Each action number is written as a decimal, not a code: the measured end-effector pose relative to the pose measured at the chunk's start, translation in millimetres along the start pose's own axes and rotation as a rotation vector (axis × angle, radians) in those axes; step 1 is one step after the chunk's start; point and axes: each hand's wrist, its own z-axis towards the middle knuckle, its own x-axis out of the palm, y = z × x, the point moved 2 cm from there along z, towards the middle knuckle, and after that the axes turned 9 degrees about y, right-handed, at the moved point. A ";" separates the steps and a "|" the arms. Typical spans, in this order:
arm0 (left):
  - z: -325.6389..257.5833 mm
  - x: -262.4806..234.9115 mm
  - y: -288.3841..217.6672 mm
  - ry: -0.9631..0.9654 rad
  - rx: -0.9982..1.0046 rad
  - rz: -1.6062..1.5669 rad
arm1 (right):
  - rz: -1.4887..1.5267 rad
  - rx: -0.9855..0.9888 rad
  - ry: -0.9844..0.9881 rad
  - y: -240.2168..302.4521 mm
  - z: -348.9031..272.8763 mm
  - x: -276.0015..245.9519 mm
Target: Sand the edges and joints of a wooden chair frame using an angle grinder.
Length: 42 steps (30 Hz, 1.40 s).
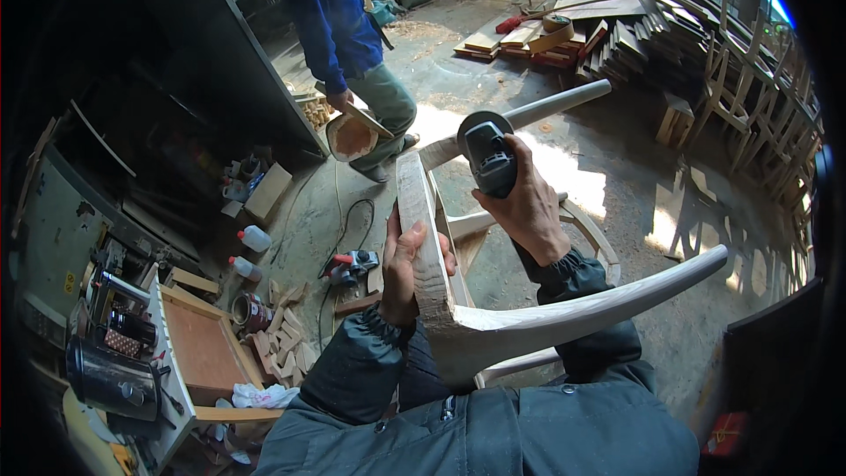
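Note:
A pale bare-wood chair frame stands tilted in front of me, with curved legs reaching out to the right. My left hand is closed around its near rail, thumb lying on the inner side. In my right hand is a dark handheld disc sander, gripped from behind by its body. The sander's round disc sits over the far corner of the frame, by the upper leg. Whether the disc touches the wood I cannot tell.
A person in a blue jacket stands ahead, holding a wooden piece. Boards and chair frames are stacked at the right. On the floor at left lie a corded power tool, plastic jugs and offcuts.

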 end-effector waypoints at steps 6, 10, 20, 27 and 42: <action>0.3 -3.5 2.0 -0.010 -0.039 -0.052 | 0.305 -0.050 0.107 11.5 1.3 8.3; 2.1 -0.3 0.6 -0.012 -0.054 -0.037 | 0.314 -0.025 0.136 9.1 4.3 12.3; 2.9 -3.4 -3.8 -0.018 -0.009 -0.132 | 0.032 -0.056 0.013 0.0 1.1 3.1; 0.7 4.1 -2.2 0.000 -0.034 -0.048 | 0.275 -0.006 0.139 19.5 1.8 5.2; 0.6 2.0 -4.7 -0.010 0.040 -0.116 | 0.195 -0.029 0.108 14.9 7.6 -4.5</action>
